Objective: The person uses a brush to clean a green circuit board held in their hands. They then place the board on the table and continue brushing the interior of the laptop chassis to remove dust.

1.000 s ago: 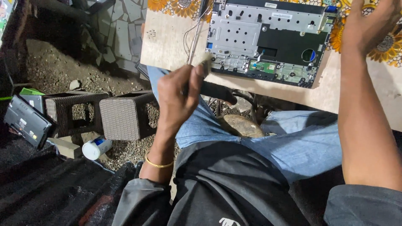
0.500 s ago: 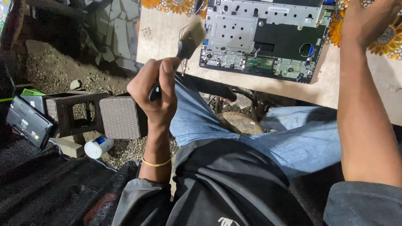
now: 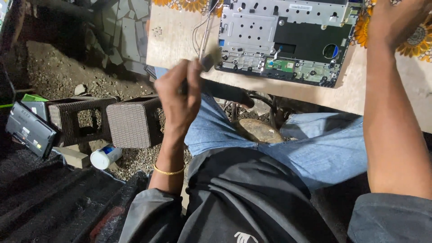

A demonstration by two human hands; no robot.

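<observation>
Brush in left hand slants up-right toward laptop chassis.

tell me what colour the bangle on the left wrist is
Gold: a thin bangle on the wrist below the left hand, seen in the head view.

jeans blue | bangle gold | tablecloth sunflowers (yellow)

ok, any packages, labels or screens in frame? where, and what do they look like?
Green box: far left edge, flat, partly hidden.
Dark flat device: left, below the box, small pale labels on its face.
White jar: on the gravel by the woven stools, blue-and-white label.
No lit screen.
</observation>
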